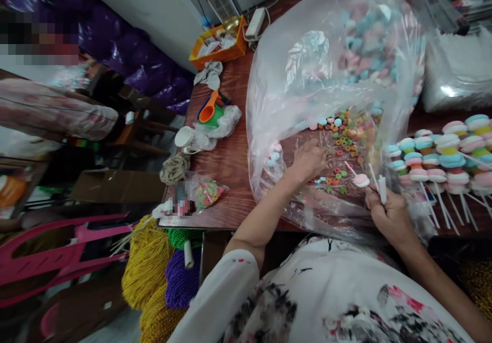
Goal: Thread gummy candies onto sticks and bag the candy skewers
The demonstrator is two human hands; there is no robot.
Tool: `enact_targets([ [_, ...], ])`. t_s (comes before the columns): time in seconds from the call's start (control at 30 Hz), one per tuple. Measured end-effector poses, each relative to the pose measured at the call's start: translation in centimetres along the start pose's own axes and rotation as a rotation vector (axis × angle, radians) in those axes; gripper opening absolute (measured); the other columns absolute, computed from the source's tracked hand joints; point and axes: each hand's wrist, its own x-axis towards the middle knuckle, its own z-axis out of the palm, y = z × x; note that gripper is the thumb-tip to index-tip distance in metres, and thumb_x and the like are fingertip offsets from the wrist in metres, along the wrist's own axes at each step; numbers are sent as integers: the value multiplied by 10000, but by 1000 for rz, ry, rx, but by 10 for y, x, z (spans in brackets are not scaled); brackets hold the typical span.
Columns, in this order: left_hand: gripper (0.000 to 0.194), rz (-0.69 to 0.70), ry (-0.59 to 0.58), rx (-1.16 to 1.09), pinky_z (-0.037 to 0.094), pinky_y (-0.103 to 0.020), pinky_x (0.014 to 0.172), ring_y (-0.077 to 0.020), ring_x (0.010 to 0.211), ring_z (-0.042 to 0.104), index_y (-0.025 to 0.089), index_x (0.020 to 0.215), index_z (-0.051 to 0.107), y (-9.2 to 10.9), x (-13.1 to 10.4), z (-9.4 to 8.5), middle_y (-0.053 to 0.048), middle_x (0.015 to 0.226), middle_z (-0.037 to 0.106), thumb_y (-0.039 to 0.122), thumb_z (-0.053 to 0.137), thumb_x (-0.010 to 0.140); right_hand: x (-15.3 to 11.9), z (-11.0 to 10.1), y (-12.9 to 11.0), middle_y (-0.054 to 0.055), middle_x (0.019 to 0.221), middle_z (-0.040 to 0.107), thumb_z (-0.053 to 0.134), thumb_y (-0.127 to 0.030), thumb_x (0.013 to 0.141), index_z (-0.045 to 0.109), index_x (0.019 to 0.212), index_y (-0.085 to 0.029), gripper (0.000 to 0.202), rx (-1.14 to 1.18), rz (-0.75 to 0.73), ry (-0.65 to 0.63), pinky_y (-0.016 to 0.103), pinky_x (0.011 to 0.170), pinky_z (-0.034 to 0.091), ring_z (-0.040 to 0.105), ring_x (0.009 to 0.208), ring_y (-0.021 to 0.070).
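My left hand (310, 159) rests over the clear plastic bag (307, 97) at the middle of the table, fingers curled together; what they hold, if anything, is hidden. Just beyond it lie scattered ring-shaped candies (346, 138) in red, orange and green. My right hand (388, 212) is closed around a white stick (382, 189) with a narrow tip; a thinner white stick (372, 174) stands up beside it. Close to that hand lies a pink and white marshmallow pop (361, 180) with its stick pointing up and left. Pink, blue and white marshmallows (369, 40) fill the bag's far part.
Finished-looking marshmallow skewers (453, 153) are piled at the right. An orange tray (219, 45), a power strip (255, 22), an orange scoop (209, 109) and a small candy bag (207, 194) lie on the left. Yellow rope bundles (148, 266) and a pink chair (69, 230) are below.
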Motion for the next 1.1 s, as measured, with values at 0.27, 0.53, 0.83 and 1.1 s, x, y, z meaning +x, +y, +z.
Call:
enact_targets([
  [0.27,263,110,83,-18,478,-380,888,-253,1032,577,200,1038,732,1,2,6,-112,1050,639,238,505,910,2,3,-3,-9,600,586,470,-235,888,658,910,-195,194,-112,-71,-8,262,537,381,517,514,142],
  [0.53,150,83,329,-781,504,-238,666,-117,678,638,152,858,736,5,-18,31,-20,768,724,130,625,760,8,10,2,28,630,662,445,-172,827,682,971,-175,278,-353,-162,8,284,583,417,614,549,186],
  [0.83,140,247,610,-798,530,-244,670,-125,736,656,145,842,729,27,-59,18,-71,815,732,152,595,803,-1,13,-2,51,668,699,454,-123,754,681,972,-176,319,-541,-263,-33,289,574,431,618,548,194],
  [1.1,200,91,468,-1289,558,-297,762,-131,788,665,202,969,750,30,-61,21,-44,879,724,316,698,813,-5,2,0,68,946,766,452,-86,715,676,1106,-186,462,-387,-388,19,306,667,528,707,743,215],
])
